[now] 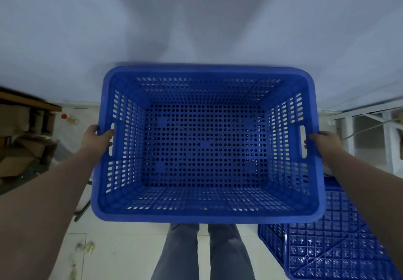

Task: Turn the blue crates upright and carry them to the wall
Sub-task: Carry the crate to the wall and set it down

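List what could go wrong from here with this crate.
The held crate hides the floor ahead, so the person may trip on the upturned crate close by their right leg. The hands, left and right, grip only the end handles, so it might tilt or slip. Its far rim looks close to the wall and may bump it.

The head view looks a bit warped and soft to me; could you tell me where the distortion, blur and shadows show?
Head view: wide-angle bending bows the held crate rim and stretches the forearms; the wall carries soft grey shadows; the shelf at left is dim and blurred; the crate's inside and both hands, left hand and right hand, are fairly sharp.
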`<state>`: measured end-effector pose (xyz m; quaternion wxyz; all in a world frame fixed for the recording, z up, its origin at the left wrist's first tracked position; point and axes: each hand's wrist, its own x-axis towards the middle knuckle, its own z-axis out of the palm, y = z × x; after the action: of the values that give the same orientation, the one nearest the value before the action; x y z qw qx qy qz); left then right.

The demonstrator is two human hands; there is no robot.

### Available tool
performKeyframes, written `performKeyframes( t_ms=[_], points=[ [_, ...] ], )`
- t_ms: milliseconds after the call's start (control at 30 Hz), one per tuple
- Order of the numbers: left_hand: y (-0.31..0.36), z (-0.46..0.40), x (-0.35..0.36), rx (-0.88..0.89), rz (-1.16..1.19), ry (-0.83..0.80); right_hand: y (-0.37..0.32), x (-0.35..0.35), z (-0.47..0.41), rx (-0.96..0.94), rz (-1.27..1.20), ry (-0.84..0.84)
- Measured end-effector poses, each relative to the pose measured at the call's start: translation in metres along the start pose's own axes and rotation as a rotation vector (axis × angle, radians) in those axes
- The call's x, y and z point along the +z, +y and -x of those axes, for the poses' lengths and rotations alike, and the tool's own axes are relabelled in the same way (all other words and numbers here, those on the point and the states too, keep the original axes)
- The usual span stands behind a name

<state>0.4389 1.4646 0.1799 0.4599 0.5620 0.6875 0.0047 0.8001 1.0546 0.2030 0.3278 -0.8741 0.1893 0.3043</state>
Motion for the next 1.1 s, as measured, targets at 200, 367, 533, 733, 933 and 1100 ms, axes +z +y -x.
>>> performKeyframes(
  t_ms=[200, 367, 533, 733, 933, 1100],
  points=[
    [-0.003, -0.002, -0.002, 0.014, -0.003, 0.051, 0.004, 0.007, -0.005, 0.007, -0.024, -0.016],
    [-0.006, -0.004, 0.000, 0.004, -0.038, 0.033, 0.003, 0.017, -0.004, -0.031, 0.061, -0.043],
    [-0.007, -0.013, -0.008, -0.010, -0.112, 0.009, 0.016, 0.025, -0.002, 0.005, 0.128, -0.060],
    [-0.008, -0.017, -0.007, -0.051, -0.131, -0.096, 0.014, 0.029, -0.010, 0.025, 0.116, -0.078],
    [-0.007, -0.027, 0.000, -0.028, -0.003, -0.065, 0.014, 0.026, -0.020, -0.029, 0.010, -0.118],
    [-0.004, -0.027, 0.001, -0.005, 0.052, -0.041, 0.015, 0.020, -0.023, -0.065, -0.133, -0.106]
  ],
)
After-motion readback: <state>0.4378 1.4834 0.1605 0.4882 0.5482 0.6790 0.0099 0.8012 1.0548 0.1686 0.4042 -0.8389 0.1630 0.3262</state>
